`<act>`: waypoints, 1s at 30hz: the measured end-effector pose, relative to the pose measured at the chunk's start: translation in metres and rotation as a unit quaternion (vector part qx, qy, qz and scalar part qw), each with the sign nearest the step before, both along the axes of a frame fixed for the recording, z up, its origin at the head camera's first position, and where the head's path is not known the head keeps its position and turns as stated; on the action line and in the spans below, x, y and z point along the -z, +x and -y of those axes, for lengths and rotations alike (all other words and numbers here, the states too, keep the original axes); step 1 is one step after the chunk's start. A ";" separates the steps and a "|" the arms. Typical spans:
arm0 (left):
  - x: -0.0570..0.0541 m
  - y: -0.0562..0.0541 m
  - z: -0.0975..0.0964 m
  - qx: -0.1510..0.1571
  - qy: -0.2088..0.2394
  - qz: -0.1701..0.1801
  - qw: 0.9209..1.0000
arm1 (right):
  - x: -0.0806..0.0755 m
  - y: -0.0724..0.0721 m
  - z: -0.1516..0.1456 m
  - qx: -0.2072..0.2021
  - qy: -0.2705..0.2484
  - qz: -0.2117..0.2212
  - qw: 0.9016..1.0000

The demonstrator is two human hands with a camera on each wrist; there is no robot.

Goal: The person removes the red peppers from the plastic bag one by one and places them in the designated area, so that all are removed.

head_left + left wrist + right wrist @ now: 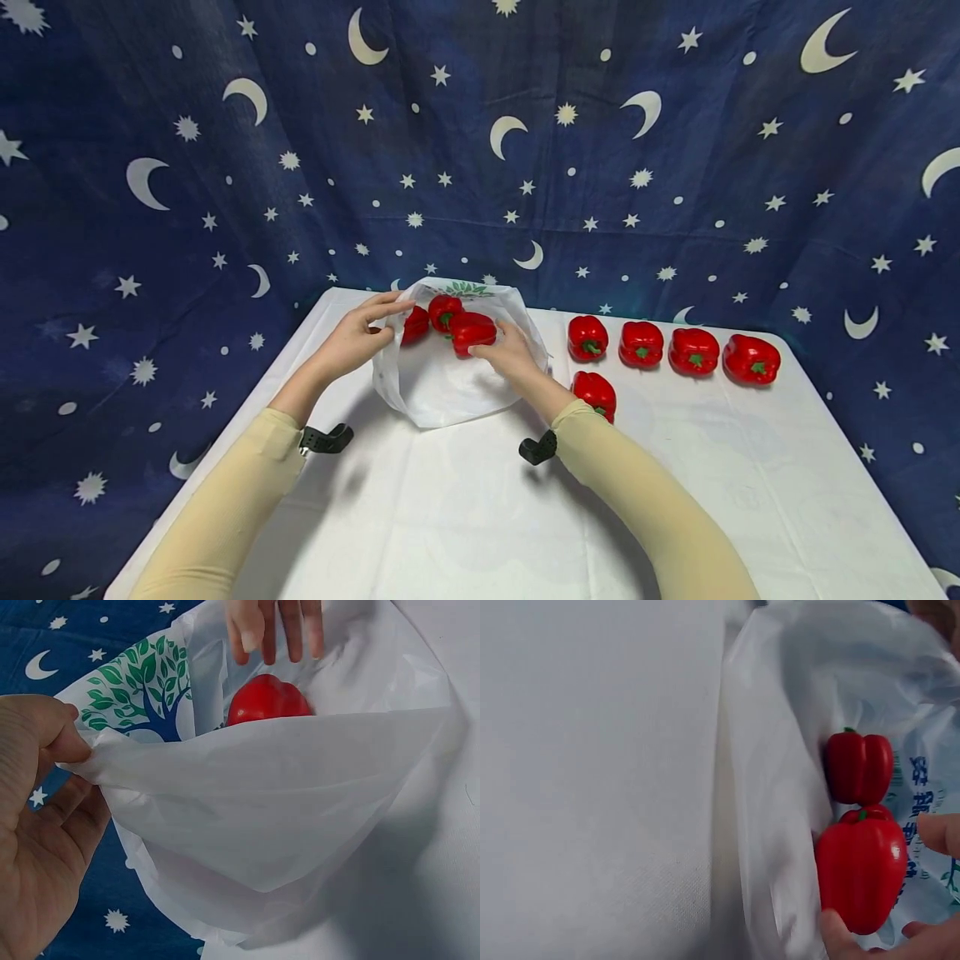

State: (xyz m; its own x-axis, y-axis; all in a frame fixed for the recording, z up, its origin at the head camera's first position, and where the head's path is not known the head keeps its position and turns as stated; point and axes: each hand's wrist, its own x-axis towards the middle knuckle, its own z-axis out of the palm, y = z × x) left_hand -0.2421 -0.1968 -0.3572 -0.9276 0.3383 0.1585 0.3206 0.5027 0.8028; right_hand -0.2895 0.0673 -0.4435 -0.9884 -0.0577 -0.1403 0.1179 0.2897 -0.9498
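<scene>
A white plastic bag (450, 400) with a green-leaved tree print stands with its mouth spread on the table. My left hand (360, 337) pinches its rim at the left between thumb and fingers. In the bag lie three red bell peppers, among them a front pepper (473, 333), a middle pepper (445, 311) and a left pepper (415, 325) partly behind the rim. My right hand (512, 350) reaches inside beside the front pepper. In the right wrist view its thumb overlaps that pepper's (861, 877) lower end, while a finger stands apart from its side.
Right of the bag, a row of several red bell peppers runs along the table's back, from a near one (587, 337) to the rightmost one (752, 360). Another pepper (594, 395) lies in front, partly behind my right forearm. A blue star-and-moon curtain (555, 183) hangs behind.
</scene>
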 end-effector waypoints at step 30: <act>0.030 -0.023 0.015 0.010 0.006 -0.028 1.000 | 0.020 -0.032 0.027 -0.012 0.293 -0.167 0.941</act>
State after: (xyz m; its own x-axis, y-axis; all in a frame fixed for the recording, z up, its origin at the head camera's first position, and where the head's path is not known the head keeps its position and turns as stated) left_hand -0.2653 -0.2121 -0.3870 -0.9104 0.3536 0.2149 0.3751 0.4857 0.7896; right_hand -0.3215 0.0403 -0.4640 -0.9823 -0.0904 0.1642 -0.1731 0.7741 -0.6090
